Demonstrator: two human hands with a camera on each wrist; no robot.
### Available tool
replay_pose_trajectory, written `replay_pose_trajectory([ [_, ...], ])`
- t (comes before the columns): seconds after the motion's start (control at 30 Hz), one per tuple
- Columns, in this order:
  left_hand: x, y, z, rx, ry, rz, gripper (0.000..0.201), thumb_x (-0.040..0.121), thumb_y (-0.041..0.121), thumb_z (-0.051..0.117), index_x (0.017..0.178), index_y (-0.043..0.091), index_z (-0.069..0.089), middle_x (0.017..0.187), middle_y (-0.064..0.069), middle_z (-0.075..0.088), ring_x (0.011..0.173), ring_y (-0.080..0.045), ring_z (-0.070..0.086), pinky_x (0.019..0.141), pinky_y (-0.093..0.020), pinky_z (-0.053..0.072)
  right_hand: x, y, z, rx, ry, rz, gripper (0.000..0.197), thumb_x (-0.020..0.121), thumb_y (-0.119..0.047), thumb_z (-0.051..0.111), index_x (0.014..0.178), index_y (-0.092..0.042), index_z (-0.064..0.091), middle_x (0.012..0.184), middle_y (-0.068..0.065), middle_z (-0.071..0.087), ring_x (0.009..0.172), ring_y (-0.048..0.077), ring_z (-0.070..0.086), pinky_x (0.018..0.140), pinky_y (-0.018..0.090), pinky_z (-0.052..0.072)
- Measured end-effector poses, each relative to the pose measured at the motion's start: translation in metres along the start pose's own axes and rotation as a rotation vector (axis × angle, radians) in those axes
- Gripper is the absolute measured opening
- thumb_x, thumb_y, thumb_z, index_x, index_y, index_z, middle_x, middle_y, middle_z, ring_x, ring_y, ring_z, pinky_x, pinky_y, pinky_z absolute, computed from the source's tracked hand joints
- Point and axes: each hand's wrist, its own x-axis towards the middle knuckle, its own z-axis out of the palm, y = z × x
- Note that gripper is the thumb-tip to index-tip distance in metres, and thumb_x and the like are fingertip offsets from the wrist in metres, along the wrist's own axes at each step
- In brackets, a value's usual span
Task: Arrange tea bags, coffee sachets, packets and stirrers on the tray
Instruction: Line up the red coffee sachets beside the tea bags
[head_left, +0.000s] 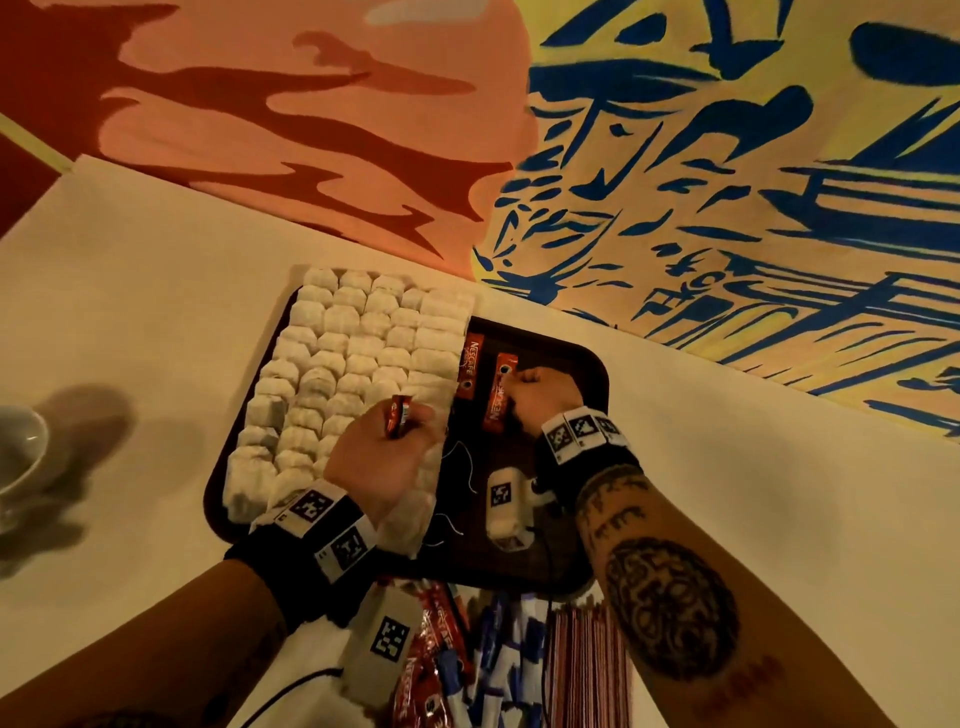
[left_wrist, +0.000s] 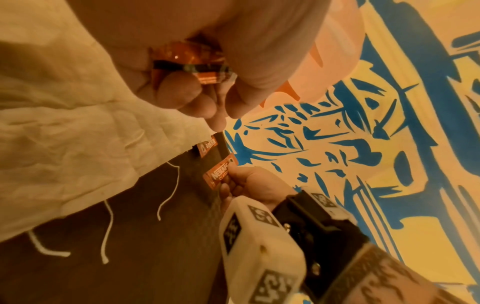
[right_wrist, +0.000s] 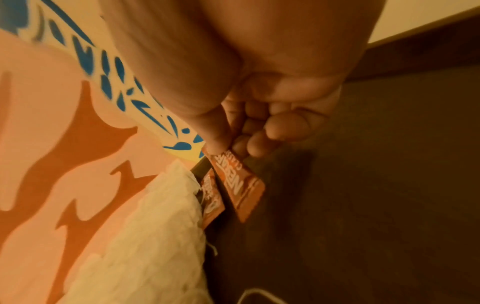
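Both hands are busy over the tray here. The left hand (head_left: 382, 457) has its fingers curled round a small bunch of red coffee sachets (head_left: 397, 415), holding them just above the near edge of the tea bags. The right hand (head_left: 540, 397) is curled too, thumb and fingertips pinching one end of a single orange Nescafe sachet (head_left: 500, 389) that lies low over the bare part of the tray; whether it's touching the tray I can't tell.

Going big to small for the rest: the white tabletop (head_left: 130, 291) runs up to a painted wall in orange, yellow and blue. The dark tray (head_left: 582, 358) sits on it right by the wall. Its left half or so is packed with white tea bags (head_left: 353, 364) in overlapping rows, a few strings trailing onto the dark surface. Just beside their right edge lies another orange sachet (head_left: 470, 366), flat on the tray, close to the pinched one.

In front of the tray there's a heap of supplies: more red sachets (head_left: 431, 644), blue and white packets (head_left: 498, 665) and a bundle of stirrers (head_left: 587, 665). A white cup (head_left: 21, 447) is at the far left.
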Motion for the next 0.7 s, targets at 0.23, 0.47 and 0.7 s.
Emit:
replay_pose_trajectory([
  [0.23, 0.007, -0.004, -0.009, -0.048, 0.021, -0.033, 0.016, 0.087, 0.019, 0.069, 0.081, 0.034, 0.071, 0.058, 0.011, 0.066, 0.05, -0.008, 0.053, 0.054, -0.026, 0.045, 0.031, -0.017, 0.007, -0.092, 0.107, 0.035, 0.018, 0.094, -0.035, 0.065, 0.106, -0.022, 0.069, 0.12, 0.0, 0.068, 0.111, 0.022, 0.063, 0.083, 0.024, 0.045],
  [0.47, 0.008, -0.003, -0.013, -0.101, 0.028, -0.066, 0.012, 0.089, 0.013, 0.067, 0.093, 0.024, 0.071, 0.076, -0.008, 0.071, 0.05, -0.009, 0.051, 0.043, -0.018, 0.04, 0.037, -0.024, 0.014, -0.142, 0.129, 0.043, 0.019, 0.094, -0.036, 0.064, 0.105, -0.021, 0.067, 0.118, 0.001, 0.068, 0.109, 0.022, 0.064, 0.073, 0.022, 0.039],
  [0.7, 0.005, -0.007, -0.011, -0.128, -0.007, -0.064, 0.014, 0.088, 0.015, 0.064, 0.09, 0.028, 0.069, 0.086, -0.007, 0.075, 0.057, -0.016, 0.054, 0.051, -0.025, 0.041, 0.038, -0.029, 0.012, -0.194, 0.122, 0.025, 0.017, 0.094, -0.036, 0.065, 0.104, -0.023, 0.068, 0.119, 0.001, 0.069, 0.109, 0.02, 0.064, 0.075, 0.022, 0.041],
])
